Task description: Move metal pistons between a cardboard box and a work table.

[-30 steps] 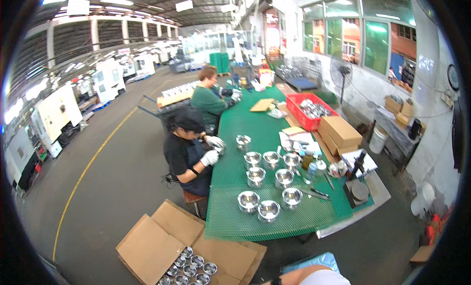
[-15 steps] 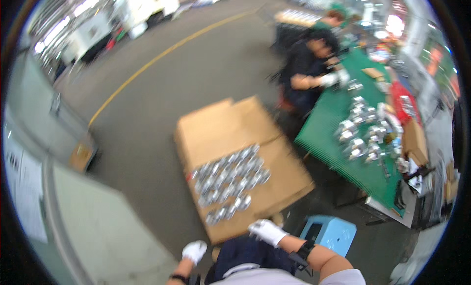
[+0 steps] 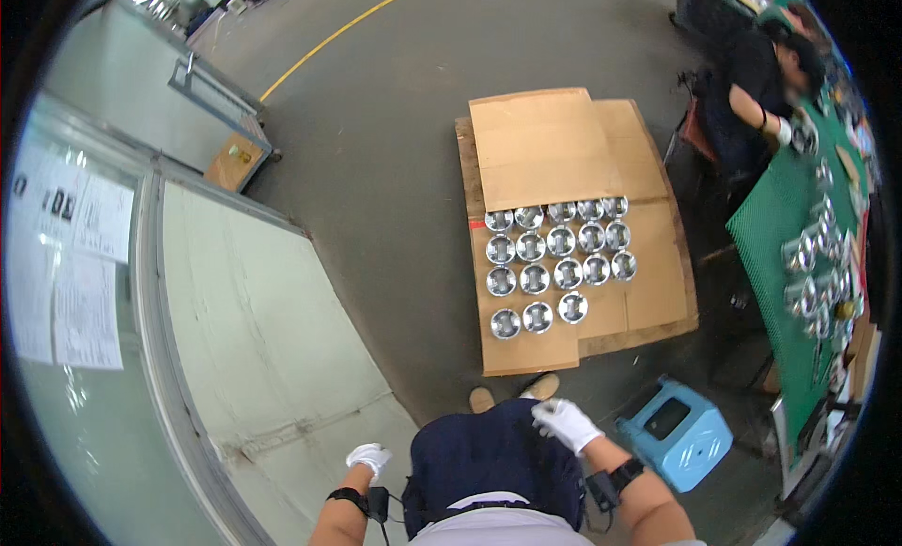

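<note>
My left hand, in a white glove, hangs low beside the dark blue apron, its fingers loosely apart with nothing visible in them. My right hand, also white-gloved, hovers at the apron's right edge, fingers slightly bent and holding nothing that I can see. Ahead of both hands, silvery metal pistons stand in rows, hollow side up, on cardboard over a low wooden pallet. The nearest row is shorter than those behind it. Neither hand touches the pistons.
A blue plastic stool stands to the right. Beyond it is a green-topped workbench bearing more metal parts, where a co-worker sits. Pale panels and a small wheeled cart line the left.
My view has swung down and toward the left, so the pallet and workbench sit further right. Both hands remain low and away from the pistons.
</note>
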The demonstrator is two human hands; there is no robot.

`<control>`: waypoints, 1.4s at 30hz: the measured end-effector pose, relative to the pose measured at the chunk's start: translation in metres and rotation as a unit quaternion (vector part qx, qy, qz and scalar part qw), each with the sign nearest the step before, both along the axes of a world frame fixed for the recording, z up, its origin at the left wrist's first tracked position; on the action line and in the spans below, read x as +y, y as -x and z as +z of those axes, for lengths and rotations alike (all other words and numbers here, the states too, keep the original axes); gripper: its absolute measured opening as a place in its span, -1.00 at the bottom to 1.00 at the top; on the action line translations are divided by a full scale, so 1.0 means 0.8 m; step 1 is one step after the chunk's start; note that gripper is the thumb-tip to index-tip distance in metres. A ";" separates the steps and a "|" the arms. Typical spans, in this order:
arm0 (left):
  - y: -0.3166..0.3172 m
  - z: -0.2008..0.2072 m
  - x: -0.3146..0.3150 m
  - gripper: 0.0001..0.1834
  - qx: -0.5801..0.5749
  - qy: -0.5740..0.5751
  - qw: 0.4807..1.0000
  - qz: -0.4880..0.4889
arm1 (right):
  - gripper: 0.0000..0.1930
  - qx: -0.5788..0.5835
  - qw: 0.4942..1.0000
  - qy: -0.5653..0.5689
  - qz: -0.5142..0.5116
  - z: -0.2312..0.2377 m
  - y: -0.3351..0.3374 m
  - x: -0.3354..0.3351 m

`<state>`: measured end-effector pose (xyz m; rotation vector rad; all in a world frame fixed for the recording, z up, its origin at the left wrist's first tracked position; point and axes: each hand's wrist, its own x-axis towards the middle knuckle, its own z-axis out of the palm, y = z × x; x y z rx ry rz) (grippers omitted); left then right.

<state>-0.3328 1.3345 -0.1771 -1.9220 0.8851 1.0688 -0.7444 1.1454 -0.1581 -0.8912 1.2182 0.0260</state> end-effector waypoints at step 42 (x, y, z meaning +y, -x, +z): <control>0.129 -0.603 -0.784 -0.60 0.276 0.056 0.520 -0.807 | -0.57 0.421 0.868 -0.038 -0.260 -0.597 -0.280 -0.199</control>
